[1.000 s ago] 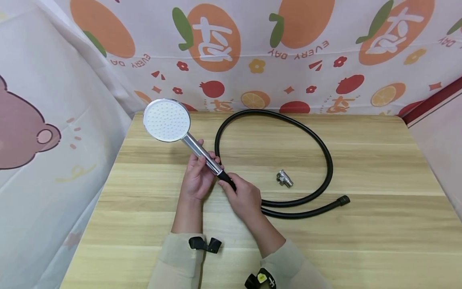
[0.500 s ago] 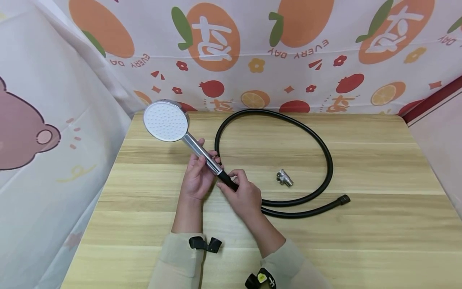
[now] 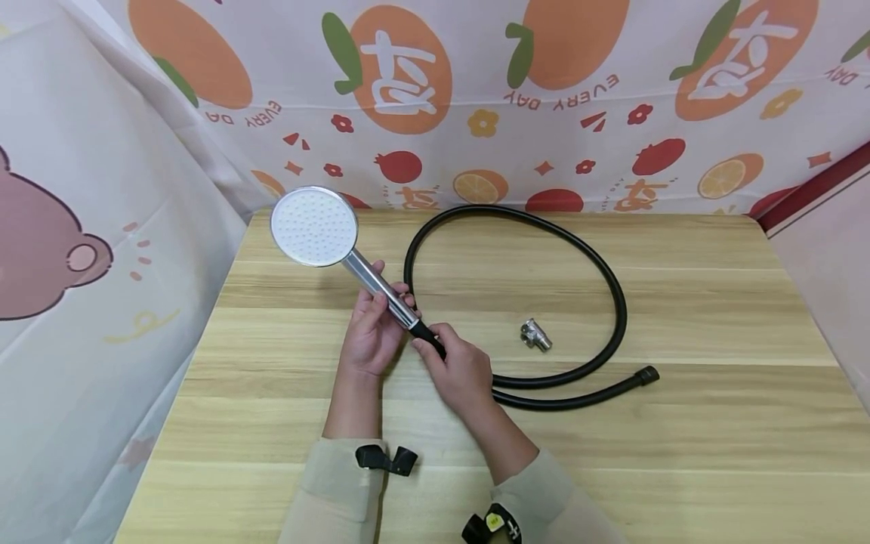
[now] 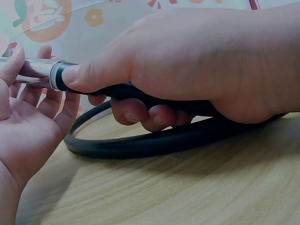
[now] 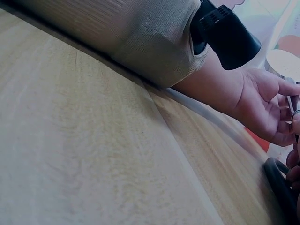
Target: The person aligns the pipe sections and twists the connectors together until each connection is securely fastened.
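Note:
A chrome hand shower head (image 3: 314,227) with a white, nozzled face is held up over the table's left half. My left hand (image 3: 372,332) grips its silver handle (image 3: 372,281), thumb on top and fingers beneath. At the handle's lower end sits the black end fitting of a shower hose (image 3: 621,302). My right hand (image 3: 458,370) holds that fitting; in the left wrist view the thumb of the right hand (image 4: 178,61) presses on the black collar (image 4: 65,75) beside the chrome, fingers curled under the hose.
The hose lies in a wide loop on the wooden table (image 3: 714,453), its free end (image 3: 649,375) pointing right. A small chrome angle connector (image 3: 536,335) rests inside the loop. A fruit-printed cloth (image 3: 476,91) hangs behind the table's back edge.
The right fingers opened a little at the hose fitting half a second ago and now close round it again. The shower head tilted slightly and came back; the left hand stays in place.

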`<state>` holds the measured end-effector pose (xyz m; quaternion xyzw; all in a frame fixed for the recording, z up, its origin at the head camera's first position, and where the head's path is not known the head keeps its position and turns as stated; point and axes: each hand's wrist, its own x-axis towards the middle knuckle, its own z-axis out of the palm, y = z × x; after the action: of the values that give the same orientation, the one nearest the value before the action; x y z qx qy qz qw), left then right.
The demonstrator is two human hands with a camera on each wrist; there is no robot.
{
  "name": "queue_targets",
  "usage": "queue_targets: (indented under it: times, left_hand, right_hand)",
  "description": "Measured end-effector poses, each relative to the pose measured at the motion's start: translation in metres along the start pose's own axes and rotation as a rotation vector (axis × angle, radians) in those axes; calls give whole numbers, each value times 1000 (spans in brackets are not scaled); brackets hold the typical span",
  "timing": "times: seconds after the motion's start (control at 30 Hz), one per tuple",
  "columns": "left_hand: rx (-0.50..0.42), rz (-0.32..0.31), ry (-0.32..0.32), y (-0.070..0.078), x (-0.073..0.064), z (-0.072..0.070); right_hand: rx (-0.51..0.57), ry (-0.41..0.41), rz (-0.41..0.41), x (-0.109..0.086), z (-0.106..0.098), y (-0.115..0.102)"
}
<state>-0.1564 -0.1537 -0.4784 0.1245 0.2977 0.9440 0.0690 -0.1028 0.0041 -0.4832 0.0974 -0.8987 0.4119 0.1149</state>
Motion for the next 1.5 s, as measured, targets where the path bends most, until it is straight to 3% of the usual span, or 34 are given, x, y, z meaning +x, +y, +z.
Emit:
queue_targets:
  times: [0.23, 0.43, 0.8, 1.17, 1.33, 1.5]
  left_hand:
    - [-5, -8, 4, 0, 0, -1]
    - [-9, -20, 29, -1, 1, 1]
    - [3, -16, 22, -4, 2, -1]
    - [22, -33, 67, -4, 0, 1]
    - [50, -40, 78, -4, 1, 2]
    - [2, -34, 68, -4, 1, 2]
  right_hand:
    - [0, -15, 26, 0, -1, -1]
    - [16, 30, 44, -1, 0, -1]
    - [31, 82, 12, 0, 2, 0]
    - [37, 102, -7, -2, 6, 2]
    - [35, 89, -30, -1, 6, 3]
    - [14, 49, -55, -1, 5, 3]
